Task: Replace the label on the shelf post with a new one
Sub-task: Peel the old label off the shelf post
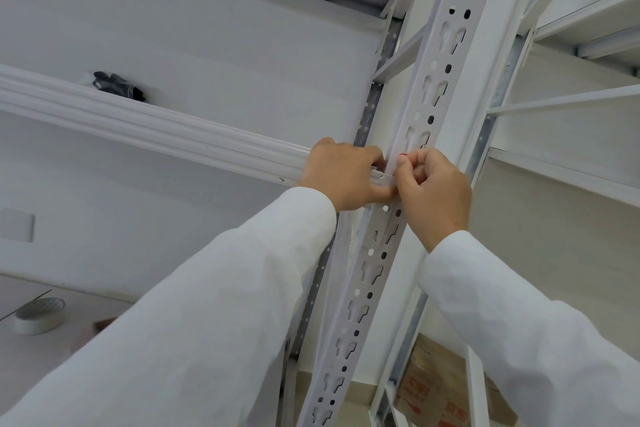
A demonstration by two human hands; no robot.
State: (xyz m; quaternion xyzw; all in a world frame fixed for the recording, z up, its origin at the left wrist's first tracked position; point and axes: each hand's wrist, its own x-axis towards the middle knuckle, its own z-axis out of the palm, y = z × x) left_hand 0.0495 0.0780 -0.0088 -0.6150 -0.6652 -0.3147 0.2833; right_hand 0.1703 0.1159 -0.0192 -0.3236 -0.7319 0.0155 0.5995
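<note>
A white slotted shelf post (420,107) runs up the middle of the view. A small pale label (393,168) lies on the post where a white shelf beam (166,130) meets it. My left hand (341,175) grips the beam's end at the post, its thumb beside the label's lower edge. My right hand (434,191) has curled fingers and pinches the label's right edge, where a small red mark shows. Most of the label is hidden by my fingers.
A roll of white tape (40,315) lies on a surface at lower left. Dark gloves (117,85) rest on the upper shelf. A cardboard box (436,388) sits on the floor behind the post. More white shelving (571,100) stands to the right.
</note>
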